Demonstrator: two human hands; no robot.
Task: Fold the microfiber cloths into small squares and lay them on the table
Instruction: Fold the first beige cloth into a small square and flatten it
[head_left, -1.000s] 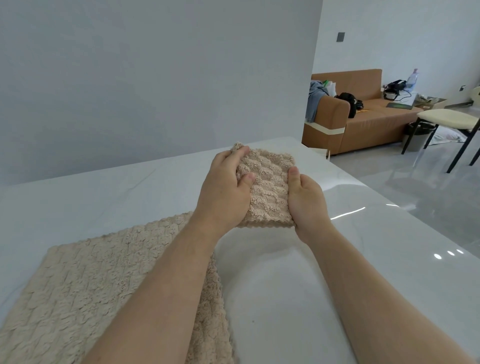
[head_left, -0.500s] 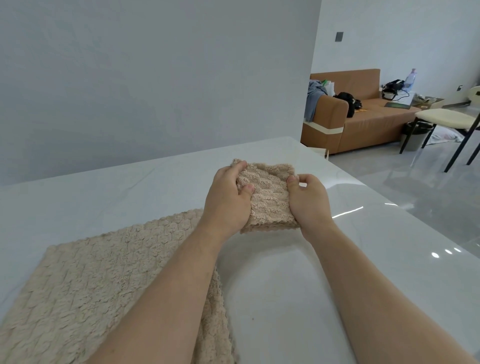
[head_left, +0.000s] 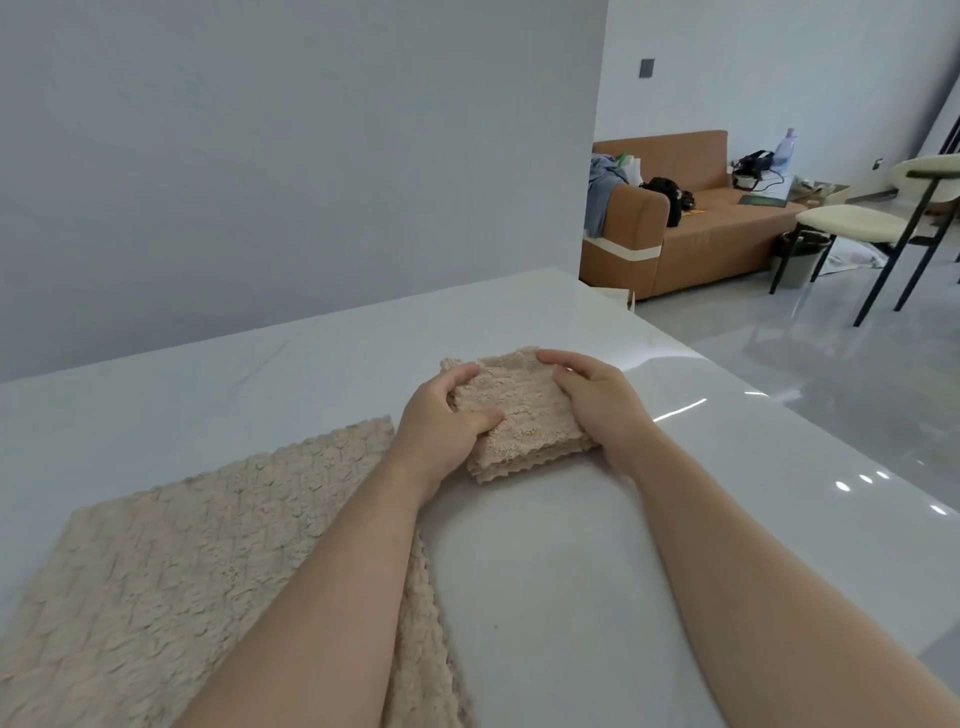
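Head: folded cloth (head_left: 524, 415) on table (head_left: 571, 582)

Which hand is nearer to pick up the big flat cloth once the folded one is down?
Probably the left hand. It grips the folded cloth right beside the flat cloth, whose far corner lies by its wrist. The right hand holds the folded cloth's other side, farther off.
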